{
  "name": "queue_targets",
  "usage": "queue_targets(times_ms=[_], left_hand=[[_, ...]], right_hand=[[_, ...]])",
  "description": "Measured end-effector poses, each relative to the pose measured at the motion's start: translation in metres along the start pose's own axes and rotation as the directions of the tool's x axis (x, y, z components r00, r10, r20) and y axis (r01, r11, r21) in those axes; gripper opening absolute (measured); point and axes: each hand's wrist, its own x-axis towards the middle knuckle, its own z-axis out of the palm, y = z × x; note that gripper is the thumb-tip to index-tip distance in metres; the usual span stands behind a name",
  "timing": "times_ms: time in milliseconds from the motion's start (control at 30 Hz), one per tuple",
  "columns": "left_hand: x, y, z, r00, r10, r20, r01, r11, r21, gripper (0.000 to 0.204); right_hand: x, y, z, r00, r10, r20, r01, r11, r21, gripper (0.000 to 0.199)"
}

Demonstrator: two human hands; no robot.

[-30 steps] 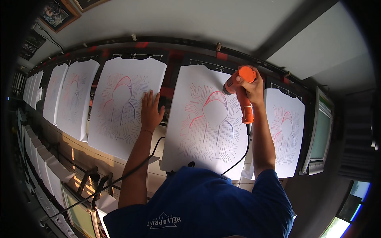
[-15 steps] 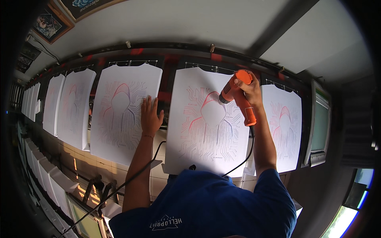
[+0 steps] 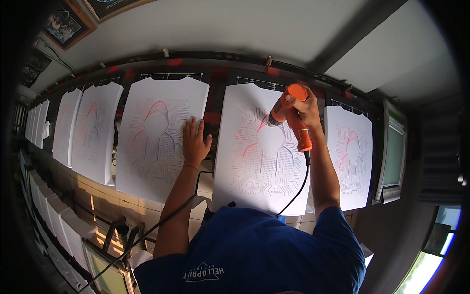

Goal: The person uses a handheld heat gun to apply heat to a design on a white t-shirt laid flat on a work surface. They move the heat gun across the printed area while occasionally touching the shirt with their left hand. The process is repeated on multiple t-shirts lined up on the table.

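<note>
My right hand (image 3: 310, 111) grips an orange heat gun (image 3: 292, 119), its dark nozzle pointing down and left. The nozzle hangs just above the hood of a red and blue figure print (image 3: 270, 143) on a white T-shirt (image 3: 240, 100), which lies flat over a board. Fingers stretched out, my left hand (image 3: 196, 145) rests on the right edge of the neighbouring white T-shirt (image 3: 169, 93), which bears the same print. A black cord (image 3: 295, 193) hangs from the gun's handle down towards my body.
Another printed shirt (image 3: 347, 147) lies to the right, beside a framed screen (image 3: 393, 147). Several more shirts on boards (image 3: 96, 132) run off to the left. A dark rail (image 3: 235, 58) passes along the far side. A thick cable (image 3: 164, 220) crosses under my left forearm.
The shirts sit slightly further right in view. Over the printed hood, the heat gun's nozzle has shifted a little left. My left hand stays on the neighbouring shirt's edge.
</note>
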Motion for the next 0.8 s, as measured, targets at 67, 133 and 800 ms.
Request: queue_targets(times_ms=[67,133,800], left_hand=[[0.001,-0.001,0.000,1.000,-0.009,0.005,0.008,1.000,0.028,0.064],[0.000,-0.001,0.001,1.000,-0.016,0.005,0.016,0.999,0.037,0.064],[-0.109,-0.037,-0.014,0.956,-0.290,-0.037,0.291,0.956,0.023,0.066]], right_hand=[[0.000,0.000,0.004,1.000,-0.007,0.004,0.007,1.000,0.004,0.063],[-0.002,-0.010,0.011,0.996,-0.057,0.065,0.061,0.996,-0.067,0.062],[-0.011,-0.014,0.033,0.992,-0.025,0.124,0.027,1.000,-0.015,0.064]])
